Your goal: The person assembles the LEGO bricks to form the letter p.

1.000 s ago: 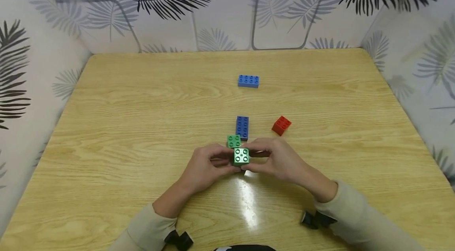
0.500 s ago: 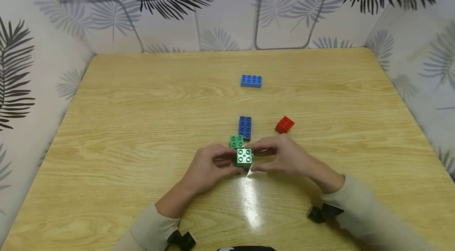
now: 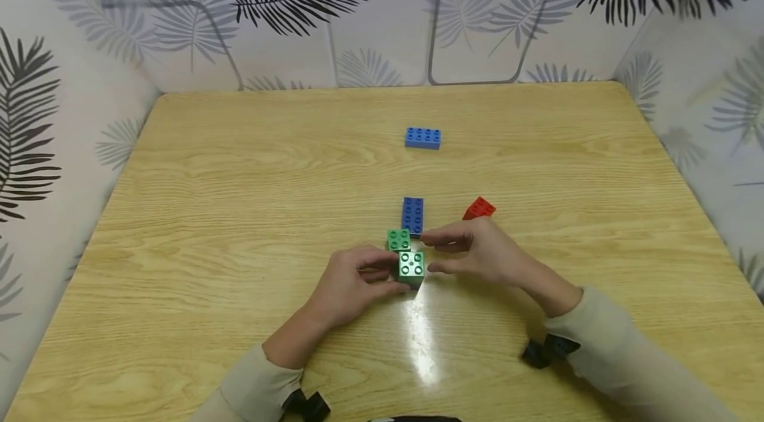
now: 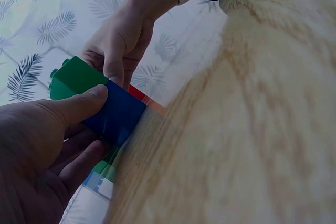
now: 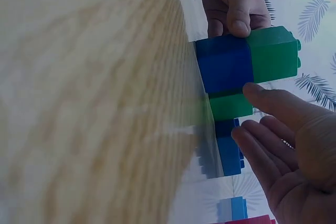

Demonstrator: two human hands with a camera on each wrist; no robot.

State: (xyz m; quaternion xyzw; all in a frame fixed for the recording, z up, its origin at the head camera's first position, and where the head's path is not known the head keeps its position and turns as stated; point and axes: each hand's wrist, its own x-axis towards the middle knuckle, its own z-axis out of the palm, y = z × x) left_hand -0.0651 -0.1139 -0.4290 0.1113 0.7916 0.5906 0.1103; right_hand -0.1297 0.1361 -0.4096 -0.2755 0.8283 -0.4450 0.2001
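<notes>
A green toy building brick (image 3: pixel 412 264) sits on top of a blue brick (image 5: pixel 226 64), forming a small upright stack on the table. My left hand (image 3: pixel 349 281) pinches this stack from the left, its thumb (image 4: pixel 86 103) lying along the near side at the seam. On the other side, my right hand (image 3: pixel 480 255) is apart from the stack, with thumb and fingers spread and nothing between them. Just behind the stack is a single green brick (image 3: pixel 398 239). A longer dark blue brick (image 3: pixel 412 215) lies beyond it, near my right fingertips.
Behind my right hand lies a red brick (image 3: pixel 480 208), partly covered by it in the head view. Farther back is a lighter blue brick (image 3: pixel 423 138). The wooden table (image 3: pixel 239 176) meets leaf-patterned walls (image 3: pixel 370 30) at its back and sides.
My right hand has let go of the green-and-blue stack and drawn back to the right, overlapping the red brick now. My left hand has kept its hold on the stack.
</notes>
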